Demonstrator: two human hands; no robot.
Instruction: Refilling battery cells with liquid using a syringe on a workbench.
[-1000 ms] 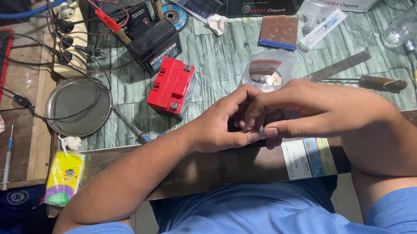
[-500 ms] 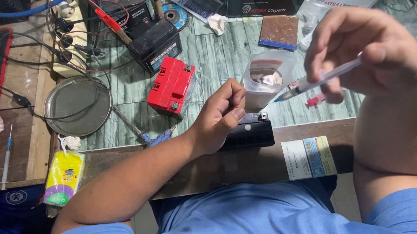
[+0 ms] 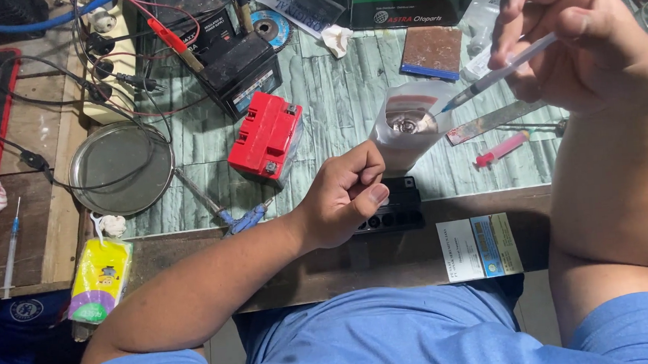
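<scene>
1. The worktop [image 3: 349,105] bore a green plank-patterned sheet over brown wood, crowded with tools.
2. The black battery [image 3: 397,206] lay at the worktop's near edge, just below the translucent cup [image 3: 408,124].
3. The left hand [image 3: 343,196] rested beside the black battery, fingers [image 3: 368,175] curled together, holding nothing visible.
4. The right hand [image 3: 578,39] hovered right of the cup, fingers clamped on a syringe [image 3: 493,74] whose tip pointed at the cup's mouth.
5. A red battery [image 3: 267,137] lay left of the cup; a pink syringe [image 3: 502,148] and a metal blade [image 3: 494,120] lay to its right.
6. A round metal dish [image 3: 121,168] lay further left, among cables.
</scene>
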